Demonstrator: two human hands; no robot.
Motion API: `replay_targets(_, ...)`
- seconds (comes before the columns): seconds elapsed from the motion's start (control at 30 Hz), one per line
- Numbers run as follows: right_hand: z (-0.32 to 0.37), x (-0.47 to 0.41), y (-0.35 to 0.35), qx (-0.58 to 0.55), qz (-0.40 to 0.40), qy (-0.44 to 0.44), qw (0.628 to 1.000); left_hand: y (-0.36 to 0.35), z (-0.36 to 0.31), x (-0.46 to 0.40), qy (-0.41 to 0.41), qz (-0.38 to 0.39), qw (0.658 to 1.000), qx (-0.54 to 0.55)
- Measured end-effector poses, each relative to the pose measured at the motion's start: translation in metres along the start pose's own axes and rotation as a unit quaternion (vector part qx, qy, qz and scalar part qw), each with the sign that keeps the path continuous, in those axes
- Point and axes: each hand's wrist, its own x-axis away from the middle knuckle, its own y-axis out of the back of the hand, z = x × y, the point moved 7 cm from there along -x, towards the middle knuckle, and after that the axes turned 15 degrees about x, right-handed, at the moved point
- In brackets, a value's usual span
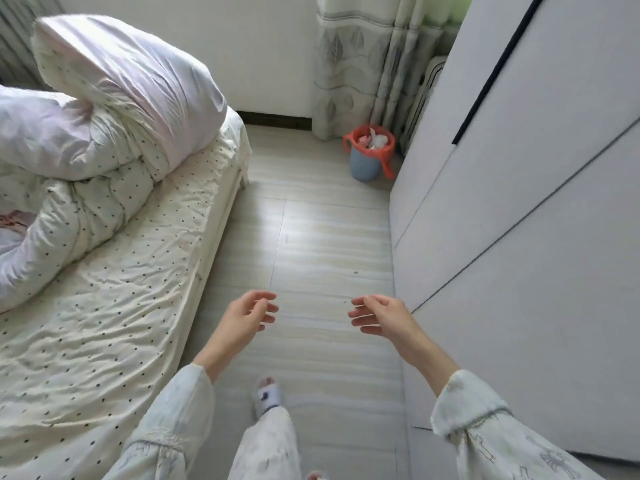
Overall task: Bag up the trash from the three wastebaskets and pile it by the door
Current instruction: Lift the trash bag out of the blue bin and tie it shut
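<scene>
Two empty loose-fingered hands, left hand (pixel 247 315), right hand (pixel 379 315), wastebasket (pixel 369 152) ahead

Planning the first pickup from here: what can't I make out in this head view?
- Wastebasket: its depth of trash is hidden by its own wall; the crumpled pieces on top are too small to identify.
- The other two wastebaskets and the door: outside the frame.
- Left hand and right hand: the palms face away; both look empty.
</scene>
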Motion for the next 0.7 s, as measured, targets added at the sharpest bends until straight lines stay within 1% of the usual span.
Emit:
replay_targets(0.23, 0.102, -0.182, 0.038, -0.026, -0.037, -0.016, 0.999, 0.010, -0.059, -0.207, 0.026, 0.033, 0.999, -0.004)
replay_targets(0.33, 0.154, -0.256, 0.058, -0.043, -0.052, -0.030, 0.997, 0.023, -0.101, -0.299, 0.032, 0.037, 0.999, -0.019)
replay_targets(0.43, 0.207, -0.314, 0.084, -0.053, -0.067, -0.022, 0.996, 0.028, -0.148, -0.385, 0.030, 0.035, 0.998, -0.043)
replay_targets(0.57, 0.243, -0.379, 0.124, -0.070, -0.083, -0.042, 0.993, 0.001, -0.206, -0.480, 0.021, 0.060, 0.996, -0.058)
replay_targets(0.7, 0.258, -0.455, 0.166, -0.099, -0.097, -0.074, 0.988, -0.042, -0.237, -0.563, 0.033, 0.098, 0.993, -0.064)
